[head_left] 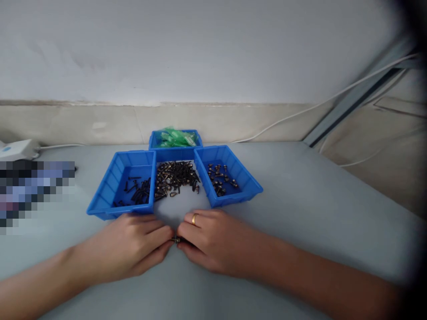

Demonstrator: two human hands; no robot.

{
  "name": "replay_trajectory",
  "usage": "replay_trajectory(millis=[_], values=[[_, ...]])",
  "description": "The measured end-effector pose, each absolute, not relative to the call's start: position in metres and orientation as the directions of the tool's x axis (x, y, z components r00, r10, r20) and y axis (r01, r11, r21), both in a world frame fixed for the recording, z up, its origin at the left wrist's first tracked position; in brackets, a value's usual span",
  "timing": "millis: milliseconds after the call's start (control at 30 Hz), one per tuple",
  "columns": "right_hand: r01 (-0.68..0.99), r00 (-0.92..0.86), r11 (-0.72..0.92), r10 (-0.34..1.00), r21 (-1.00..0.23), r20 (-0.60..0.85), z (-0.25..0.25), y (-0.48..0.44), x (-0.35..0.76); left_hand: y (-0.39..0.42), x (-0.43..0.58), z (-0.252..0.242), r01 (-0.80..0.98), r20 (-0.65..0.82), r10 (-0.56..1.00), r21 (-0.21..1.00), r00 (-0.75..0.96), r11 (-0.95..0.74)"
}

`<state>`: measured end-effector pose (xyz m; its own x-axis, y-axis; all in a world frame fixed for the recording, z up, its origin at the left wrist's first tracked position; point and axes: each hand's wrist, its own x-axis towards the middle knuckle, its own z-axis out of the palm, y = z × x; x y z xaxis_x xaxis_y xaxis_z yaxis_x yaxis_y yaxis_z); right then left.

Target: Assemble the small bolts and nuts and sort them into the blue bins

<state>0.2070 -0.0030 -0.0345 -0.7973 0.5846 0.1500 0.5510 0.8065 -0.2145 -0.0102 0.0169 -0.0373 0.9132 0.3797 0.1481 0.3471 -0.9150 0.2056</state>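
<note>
My left hand (133,246) and my right hand (216,242) meet fingertip to fingertip low over the table, in front of the trays. Between their pinched fingers shows a small metal screw (176,240); its ends are hidden by the fingertips. Both hands are closed on it, and the right one wears a ring (194,219). Just beyond lies a loose pile of mixed dark and brassy screws (178,175). The left blue tray (105,186) holds long dark screws (142,192), and the right blue tray (248,182) holds shorter brassy screws (218,184).
A third blue tray (152,141) with green plastic bags (176,138) stands at the back by the wall. A white box (20,150) with a cable is at far left, near a pixelated patch. On the right, a metal frame leg (328,122) and white cables rise past the table edge.
</note>
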Motion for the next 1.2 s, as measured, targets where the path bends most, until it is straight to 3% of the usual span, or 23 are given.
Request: replay_trajectory(millis=[1200], values=[[0.537,-0.804,0.823,0.566,-0.187,0.184,-0.035,-0.004,0.2056,0.0179,-0.008,-0.0376,0.345,0.173,0.373,0.172,0.911,-0.923]])
